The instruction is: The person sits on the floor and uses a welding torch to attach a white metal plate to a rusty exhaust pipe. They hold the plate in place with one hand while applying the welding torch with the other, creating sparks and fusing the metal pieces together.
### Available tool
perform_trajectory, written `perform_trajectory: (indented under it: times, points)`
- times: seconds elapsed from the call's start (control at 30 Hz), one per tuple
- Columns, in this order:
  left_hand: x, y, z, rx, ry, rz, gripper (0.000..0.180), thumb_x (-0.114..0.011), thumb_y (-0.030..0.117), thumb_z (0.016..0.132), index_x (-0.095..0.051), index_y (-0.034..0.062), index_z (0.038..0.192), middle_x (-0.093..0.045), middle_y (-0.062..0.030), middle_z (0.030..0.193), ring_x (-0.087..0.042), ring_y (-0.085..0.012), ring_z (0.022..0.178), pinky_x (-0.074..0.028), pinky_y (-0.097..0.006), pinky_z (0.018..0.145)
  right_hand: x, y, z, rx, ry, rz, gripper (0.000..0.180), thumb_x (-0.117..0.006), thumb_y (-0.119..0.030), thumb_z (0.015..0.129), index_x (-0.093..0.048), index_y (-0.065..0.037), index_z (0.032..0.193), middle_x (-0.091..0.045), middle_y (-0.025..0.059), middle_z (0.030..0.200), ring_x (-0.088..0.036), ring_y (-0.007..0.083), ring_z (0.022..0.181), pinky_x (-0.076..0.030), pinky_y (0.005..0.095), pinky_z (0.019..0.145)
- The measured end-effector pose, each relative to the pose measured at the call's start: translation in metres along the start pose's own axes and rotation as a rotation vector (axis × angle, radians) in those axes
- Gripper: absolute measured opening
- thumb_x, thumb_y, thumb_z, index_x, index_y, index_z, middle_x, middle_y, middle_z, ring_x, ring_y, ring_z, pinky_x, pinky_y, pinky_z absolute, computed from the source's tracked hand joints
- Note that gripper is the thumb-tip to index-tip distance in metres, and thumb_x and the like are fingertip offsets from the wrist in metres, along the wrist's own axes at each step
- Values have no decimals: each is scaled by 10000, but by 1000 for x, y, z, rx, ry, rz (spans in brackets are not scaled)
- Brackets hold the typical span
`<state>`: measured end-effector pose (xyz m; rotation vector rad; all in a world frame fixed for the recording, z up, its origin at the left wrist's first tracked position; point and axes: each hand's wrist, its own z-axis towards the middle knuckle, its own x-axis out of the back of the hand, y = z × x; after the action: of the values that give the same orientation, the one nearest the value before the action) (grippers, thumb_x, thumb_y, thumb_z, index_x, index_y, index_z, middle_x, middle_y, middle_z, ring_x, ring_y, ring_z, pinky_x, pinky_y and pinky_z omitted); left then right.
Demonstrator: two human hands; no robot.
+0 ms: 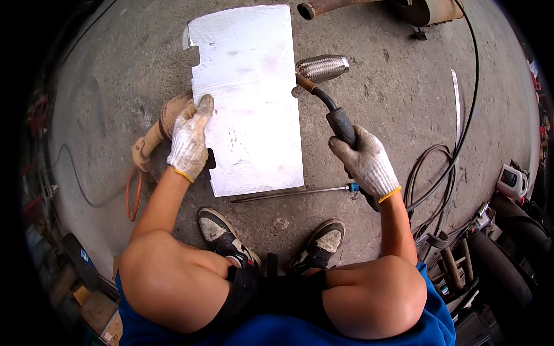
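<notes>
Fingers of the gloved right hand [365,163] are wrapping tight around the welding torch [339,122], nozzle sitting at the braided flex pipe [322,67]. Left hand [189,140] is gripping the pale shield board [247,98], blocking the joint. Can't see any bead, so I'm guessing welding is barely getting going.

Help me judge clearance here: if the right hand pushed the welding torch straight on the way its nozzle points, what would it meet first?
Probably the braided flex pipe. The right hand aims the welding torch up-left, its tip close beside the pipe's end and the metal sheet edge; depth is unclear.
</notes>
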<state>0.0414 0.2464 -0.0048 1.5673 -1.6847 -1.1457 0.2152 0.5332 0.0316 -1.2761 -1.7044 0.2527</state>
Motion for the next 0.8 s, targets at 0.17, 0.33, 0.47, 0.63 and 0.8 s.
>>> perform_trajectory:
  times: [0.17,0.33,0.47,0.63,0.8]
  points:
    - [-4,0,-2,16,-38,11,488,-707,312,993,-589,-24,1326,-683,-116,1179,-670,-190,1058,-552,-327,927,-1,3,0,-3,7,-11,361,-720,-331,939,-633,-8,1075,-584,4,736,-565,95,622,-486,288,556]
    - [-4,-1,-3,11,-34,33,484,-714,303,988,-590,-35,1312,-682,-116,1182,-661,-183,1064,-542,-324,934,-1,2,0,4,11,-3,369,-721,-334,939,-635,-6,1085,-588,8,737,-564,96,617,-489,287,558]
    - [-13,3,-9,10,3,27,362,-669,241,1024,-631,-27,1265,-686,-84,1136,-638,-144,1010,-517,-295,909,-2,5,0,-4,11,0,375,-723,-336,940,-635,-3,1089,-586,6,737,-564,94,617,-489,287,558]
    - [-3,-4,-2,-11,-27,42,482,-719,301,986,-588,-45,1296,-680,-121,1173,-663,-180,1047,-542,-317,920,-3,7,1,24,22,-27,379,-726,-337,938,-633,-4,1093,-581,3,738,-563,93,619,-489,286,558]
    - [-8,0,-5,21,-42,-2,358,-661,244,1025,-632,-32,1252,-682,-77,1126,-631,-140,1005,-509,-292,908,-1,1,-2,-10,0,18,370,-725,-332,938,-631,-8,1089,-581,-1,740,-556,94,614,-481,286,556]
